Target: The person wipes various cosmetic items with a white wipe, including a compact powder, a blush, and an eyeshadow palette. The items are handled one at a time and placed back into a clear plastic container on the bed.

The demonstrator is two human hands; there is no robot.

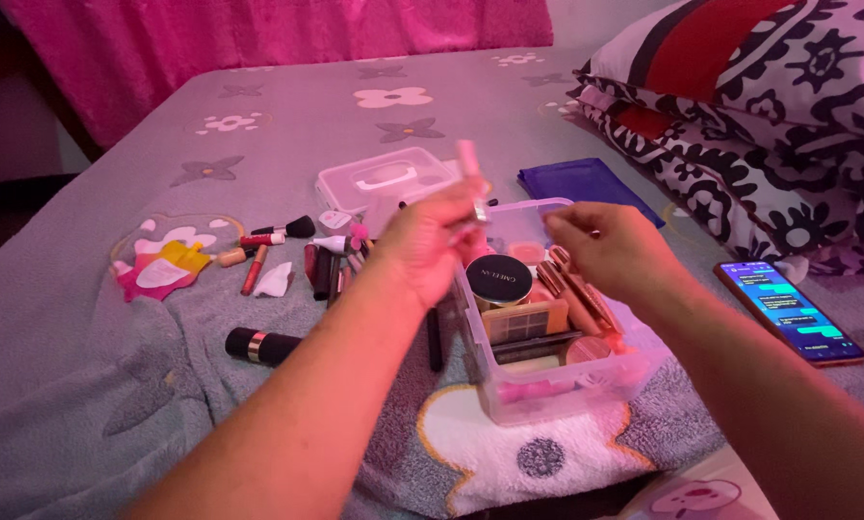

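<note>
My left hand [430, 241] is raised over the clear plastic box [567, 385] and grips a slim pink tube [469, 166] that points upward. My right hand [613, 252] hovers over the box's far right side, fingers curled, pinching something small that I cannot make out. The box holds a round black compact [498, 279], a flat palette [525, 320] and several rose-gold tubes [578, 289]. The box's clear lid [386, 180] lies behind it on the bed.
Loose cosmetics lie left of the box: a black brush [290, 228], lipsticks [255, 269], a black and gold tube [261, 346]. A blue cloth [586, 183] lies behind. A lit phone [789, 311] rests at right, and patterned pillows [769, 116] beyond. A yellow-pink packet [165, 270] lies far left.
</note>
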